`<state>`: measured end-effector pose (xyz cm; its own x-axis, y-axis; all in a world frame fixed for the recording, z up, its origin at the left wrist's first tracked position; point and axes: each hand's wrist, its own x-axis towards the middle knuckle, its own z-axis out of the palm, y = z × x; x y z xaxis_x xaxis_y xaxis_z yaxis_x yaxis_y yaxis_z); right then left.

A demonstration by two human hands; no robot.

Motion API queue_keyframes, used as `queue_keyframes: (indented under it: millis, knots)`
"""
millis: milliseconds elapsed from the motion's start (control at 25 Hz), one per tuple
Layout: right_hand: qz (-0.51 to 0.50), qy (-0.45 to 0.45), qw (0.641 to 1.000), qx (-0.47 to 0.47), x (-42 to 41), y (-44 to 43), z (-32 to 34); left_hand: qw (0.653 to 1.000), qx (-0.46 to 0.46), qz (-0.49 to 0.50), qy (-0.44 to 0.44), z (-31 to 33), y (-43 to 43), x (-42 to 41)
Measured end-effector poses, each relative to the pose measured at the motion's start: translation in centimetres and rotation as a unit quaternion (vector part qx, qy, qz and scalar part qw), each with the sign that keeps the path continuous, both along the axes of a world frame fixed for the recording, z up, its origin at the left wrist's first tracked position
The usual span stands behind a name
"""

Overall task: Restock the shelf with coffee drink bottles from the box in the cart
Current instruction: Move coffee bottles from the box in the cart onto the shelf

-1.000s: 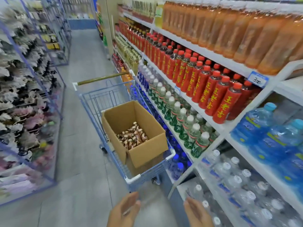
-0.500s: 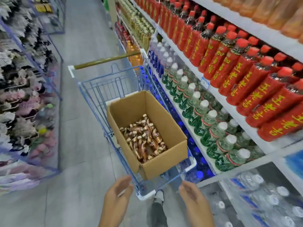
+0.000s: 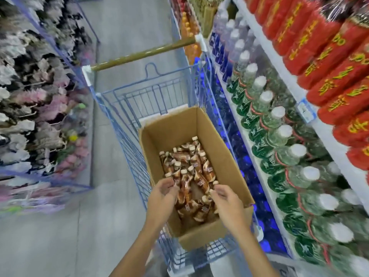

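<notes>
An open cardboard box (image 3: 223, 156) sits in a blue wire cart (image 3: 151, 100). Several small brown coffee drink bottles (image 3: 191, 166) with cream caps lie jumbled on the box's bottom. My left hand (image 3: 162, 198) reaches into the box over its left wall, fingers curled just above the bottles. My right hand (image 3: 227, 202) is inside the box near its right wall, fingers bent over the bottles. Neither hand visibly holds a bottle. The shelf (image 3: 283, 108) runs along the right.
The shelf carries red-labelled bottles (image 3: 327, 62) on top, green-labelled clear bottles (image 3: 279, 140) below and blue bottles (image 3: 235, 136) lower down. A blue wire rack of pale bagged goods (image 3: 36, 108) lines the left. Grey floor (image 3: 103, 196) lies between the rack and the cart.
I have come closer and look down more steeply. Both hands moved forward from below the cart's near end into the box, down to the bottles.
</notes>
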<state>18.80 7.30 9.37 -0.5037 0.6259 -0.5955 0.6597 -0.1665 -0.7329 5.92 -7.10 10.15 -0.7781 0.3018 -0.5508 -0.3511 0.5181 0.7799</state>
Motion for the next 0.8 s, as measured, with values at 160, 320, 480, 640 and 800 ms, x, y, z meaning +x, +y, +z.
queue_keyframes:
  millis: [160, 320, 480, 640, 800]
  knots:
    - [0.019, -0.092, 0.995, -0.028, -5.2, 2.4, -5.2, 0.996, -0.084, -0.016, -0.034, -5.5, 5.6, -5.3]
    - [0.015, -0.162, 0.985, -0.057, -10.3, 4.3, -11.7, 0.984, -0.158, -0.051, -0.066, -13.5, 9.6, -10.4]
    - [0.032, -0.224, 0.973, -0.047, -14.3, 6.2, -19.0, 0.964, -0.233, -0.09, -0.09, -21.9, 11.2, -12.9]
    - [0.106, -0.281, 0.953, -0.041, -15.0, 6.5, -25.1, 0.942, -0.286, -0.152, -0.083, -27.0, 11.5, -12.9]
    - [0.212, -0.336, 0.916, 0.057, -14.5, 4.8, -29.3, 0.937, -0.312, -0.151, -0.052, -29.3, 11.6, -12.4]
